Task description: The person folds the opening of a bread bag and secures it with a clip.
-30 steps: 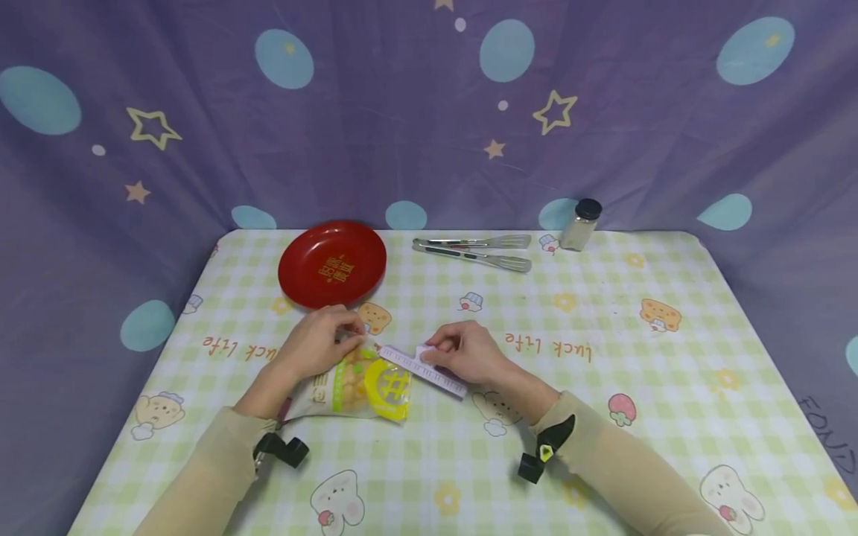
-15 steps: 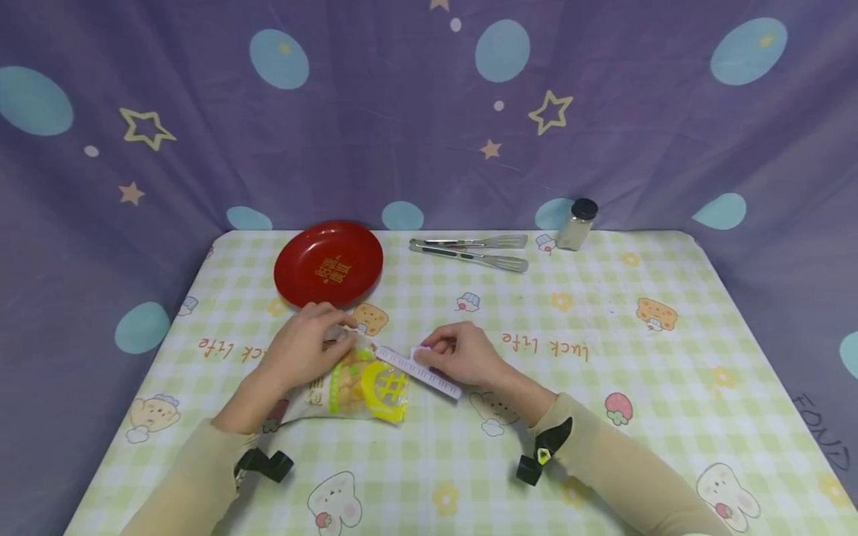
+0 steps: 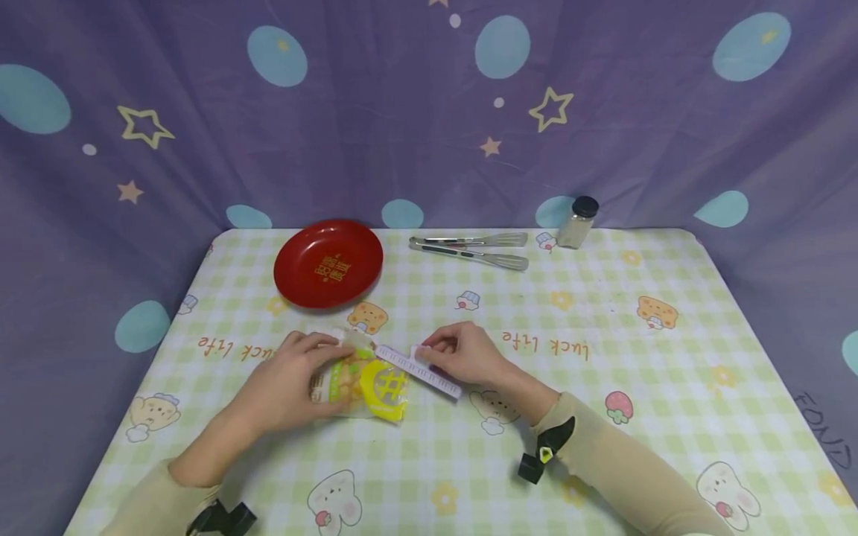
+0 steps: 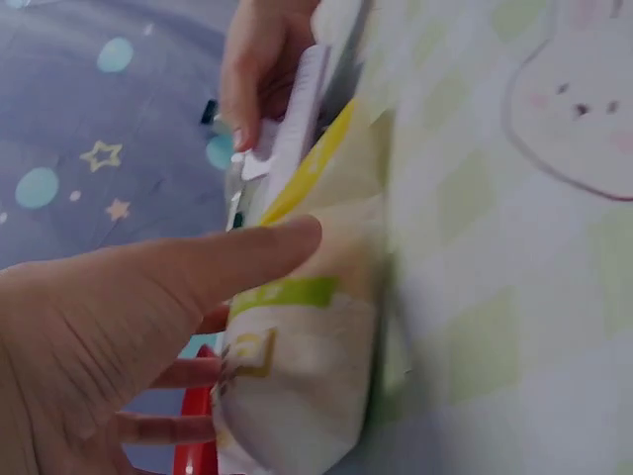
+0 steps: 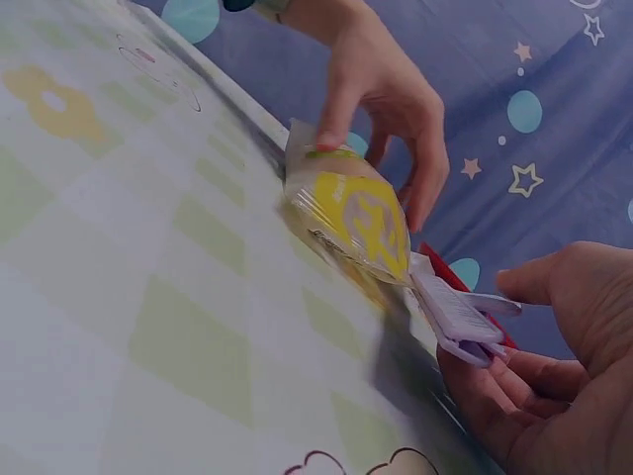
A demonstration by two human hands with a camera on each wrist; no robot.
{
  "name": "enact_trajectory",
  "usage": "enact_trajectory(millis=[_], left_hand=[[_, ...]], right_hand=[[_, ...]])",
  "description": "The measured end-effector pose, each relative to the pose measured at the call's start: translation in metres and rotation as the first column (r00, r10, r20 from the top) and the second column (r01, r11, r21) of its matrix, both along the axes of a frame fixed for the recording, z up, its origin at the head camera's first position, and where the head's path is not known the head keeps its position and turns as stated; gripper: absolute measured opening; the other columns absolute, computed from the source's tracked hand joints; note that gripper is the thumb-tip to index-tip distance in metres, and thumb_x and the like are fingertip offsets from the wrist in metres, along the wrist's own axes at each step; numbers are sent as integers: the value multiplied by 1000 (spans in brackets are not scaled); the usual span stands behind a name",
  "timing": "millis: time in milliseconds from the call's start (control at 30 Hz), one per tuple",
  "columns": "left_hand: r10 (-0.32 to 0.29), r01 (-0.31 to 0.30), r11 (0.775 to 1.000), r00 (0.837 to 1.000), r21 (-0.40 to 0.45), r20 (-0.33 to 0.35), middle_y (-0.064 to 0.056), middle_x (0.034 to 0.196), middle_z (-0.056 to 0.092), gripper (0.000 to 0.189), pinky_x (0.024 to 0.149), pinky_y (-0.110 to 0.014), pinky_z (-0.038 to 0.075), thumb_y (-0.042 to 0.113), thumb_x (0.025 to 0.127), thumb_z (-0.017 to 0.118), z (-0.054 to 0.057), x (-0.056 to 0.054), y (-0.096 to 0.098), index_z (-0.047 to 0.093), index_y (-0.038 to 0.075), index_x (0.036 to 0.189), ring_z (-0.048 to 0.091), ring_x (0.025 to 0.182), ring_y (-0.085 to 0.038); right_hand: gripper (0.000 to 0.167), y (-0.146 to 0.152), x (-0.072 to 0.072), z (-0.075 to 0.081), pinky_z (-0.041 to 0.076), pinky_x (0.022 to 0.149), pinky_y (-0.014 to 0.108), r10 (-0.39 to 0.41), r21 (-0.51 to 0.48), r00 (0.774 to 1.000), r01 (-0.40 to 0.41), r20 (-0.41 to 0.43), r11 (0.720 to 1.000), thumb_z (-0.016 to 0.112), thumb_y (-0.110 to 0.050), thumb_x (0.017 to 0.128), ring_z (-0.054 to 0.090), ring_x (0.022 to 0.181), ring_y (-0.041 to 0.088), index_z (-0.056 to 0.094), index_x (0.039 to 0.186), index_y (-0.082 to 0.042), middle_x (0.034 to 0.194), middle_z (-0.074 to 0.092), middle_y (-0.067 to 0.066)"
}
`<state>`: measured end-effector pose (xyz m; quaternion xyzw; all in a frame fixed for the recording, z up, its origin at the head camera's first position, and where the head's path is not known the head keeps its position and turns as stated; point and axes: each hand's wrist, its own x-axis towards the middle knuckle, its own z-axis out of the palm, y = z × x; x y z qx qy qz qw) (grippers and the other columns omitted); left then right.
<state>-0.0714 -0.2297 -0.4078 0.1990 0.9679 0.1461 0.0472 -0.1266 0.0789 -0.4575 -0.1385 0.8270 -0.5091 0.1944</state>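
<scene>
A clear and yellow snack bag [image 3: 383,387] lies on the tablecloth, with pale food pieces inside. My left hand [image 3: 284,383] spans its left part in the head view, thumb on the near side and fingers on the far side. The left wrist view shows that thumb [image 4: 282,247] against the bag's face. Between thumb and fingers, my right hand [image 3: 467,356] pinches the handle of a lilac bag clip [image 3: 418,372] with ruler-like marks. The clip [image 5: 453,315] sits right at the bag's yellow corner in the right wrist view.
Behind the left hand is a red plate [image 3: 304,279] with gold characters. Metal tongs [image 3: 476,254] lie at the back middle, beside a glass jar [image 3: 575,229] with a black lid. A purple curtain [image 3: 415,134] hangs behind the table.
My left hand has left the bag's top edge and moved toward the near left, and its thumb and fingers now spread around the bag. The right hand and clip stay nearly still.
</scene>
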Motion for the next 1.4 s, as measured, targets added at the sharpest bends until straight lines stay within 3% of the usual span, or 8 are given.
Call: enact_trajectory(millis=[233,433,1400], left_hand=[[-4,3,999,1000,-37,-23,-11,147,65,82,93,-61,59,44,69,99,-5,4,2,70,21,141,55,127,-33],[-11,10,999,1000,-31,-16,-12,148,64,81,96,-61,58,42,69,100,-7,2,2,70,21,141,55,127,-33],[-5,4,1000,1000,-31,-14,-8,144,67,79,88,-57,61,43,66,101,-7,0,2,72,25,137,56,123,-29]], right_hand=[[24,2,0,0,49,63,20,34,-36,997,-32,67,999,80,-28,96,63,68,9,80,109,-8,85,75,0],[22,2,1,-1,48,62,20,16,-26,998,-15,65,1000,82,-28,94,62,67,9,80,104,-9,81,74,0],[17,-9,-8,-7,45,62,21,8,-26,996,-5,92,1000,83,-26,94,60,65,10,81,101,-11,76,73,0]])
